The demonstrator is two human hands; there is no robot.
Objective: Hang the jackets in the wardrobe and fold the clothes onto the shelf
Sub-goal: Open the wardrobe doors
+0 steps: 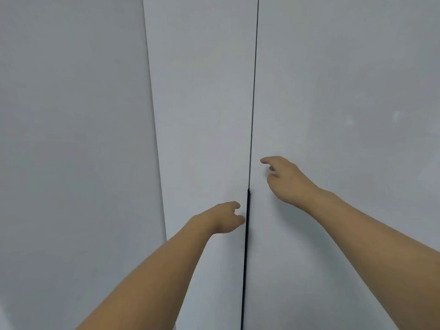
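Note:
Two pale grey wardrobe doors, the left door [204, 115] and the right door [333, 103], stand closed and meet at a thin vertical gap. A black handle strip [246, 258] runs down the lower part of that gap. My left hand [225, 217] reaches to the left door's edge, its loosely curled fingers and thumb just at the strip. My right hand [284, 178] hovers higher in front of the right door beside the gap, index finger stretched out and the others loosely bent. Neither hand holds anything. No jackets or clothes are in view.
A plain grey panel or wall [71, 139] fills the left side, angled against the left door. Nothing else shows around the doors.

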